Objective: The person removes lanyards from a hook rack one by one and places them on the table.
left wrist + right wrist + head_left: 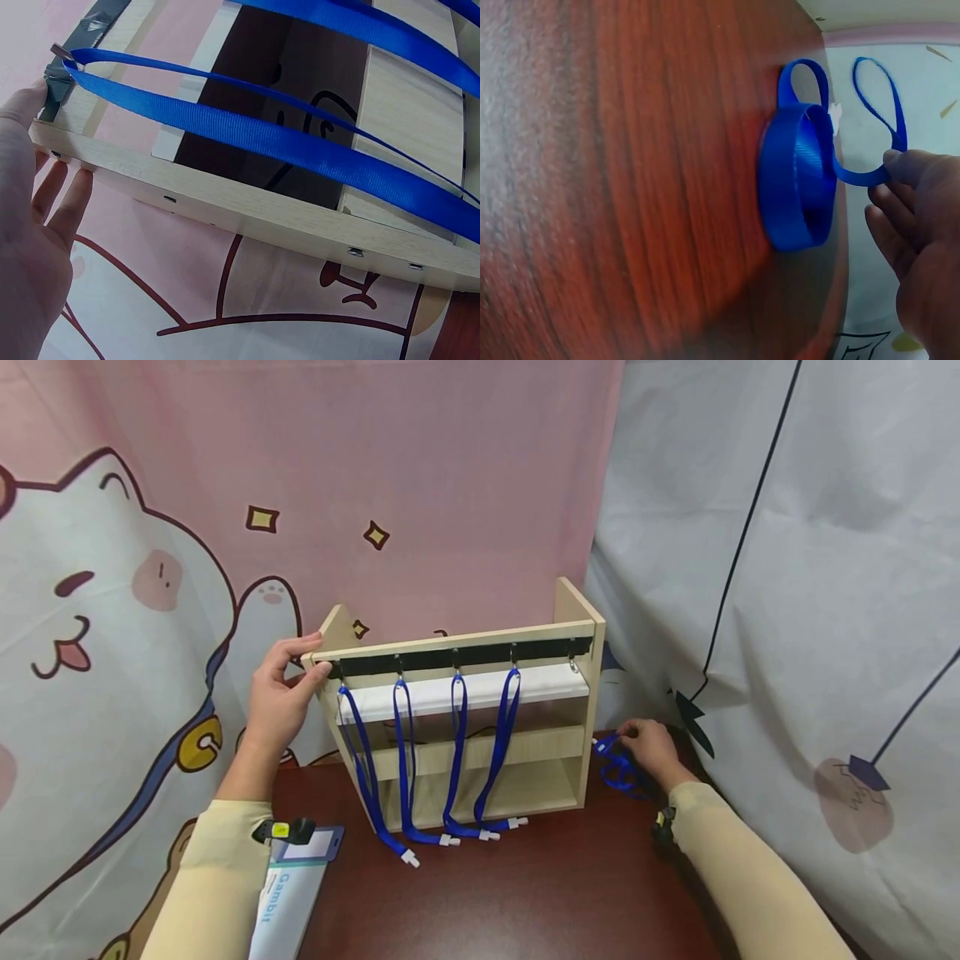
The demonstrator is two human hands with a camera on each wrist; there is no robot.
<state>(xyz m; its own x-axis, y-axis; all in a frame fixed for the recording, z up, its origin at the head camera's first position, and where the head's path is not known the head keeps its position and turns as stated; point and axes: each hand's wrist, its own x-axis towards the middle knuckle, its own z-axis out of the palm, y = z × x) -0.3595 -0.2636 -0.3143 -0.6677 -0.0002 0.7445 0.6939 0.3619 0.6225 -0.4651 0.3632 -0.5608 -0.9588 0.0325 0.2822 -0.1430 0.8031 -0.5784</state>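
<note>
- A loose blue lanyard (619, 768) lies bunched in coils on the dark red-brown table (540, 893), near its far right corner, just right of the wooden rack (577, 610).
- The right hand (651, 748) rests on that bundle; the right wrist view shows the fingers (897, 217) curled and a fingertip pinching one band of the strap (859, 177), while the wide coil (799, 180) stands on edge on the tabletop with a small white clip (835, 118) at its top.
- The left hand (279, 692) grips the upper left corner of the rack: the thumb lies along the front of the top bar and the fingers wrap behind the side board. In the left wrist view the fingers (56, 187) lie fairly straight against the pale board edge (247, 214).
- A black strip (457, 657) runs along the rack's top bar and carries five hooks. Four hung lanyards (405, 752) drop from the four left hooks, their white end clips (450, 841) lying on the table in front of the rack. The hook at the right end (573, 662) carries no strap.
- Behind the straps sit a white shelf (450, 692) and lower wooden shelves.
- Near the front left edge of the table lies a badge holder (292, 893) with a card reading "Gambit".
- Behind the table hang a pink cartoon-cat cloth (112, 610) and a white cloth (787, 568).
</note>
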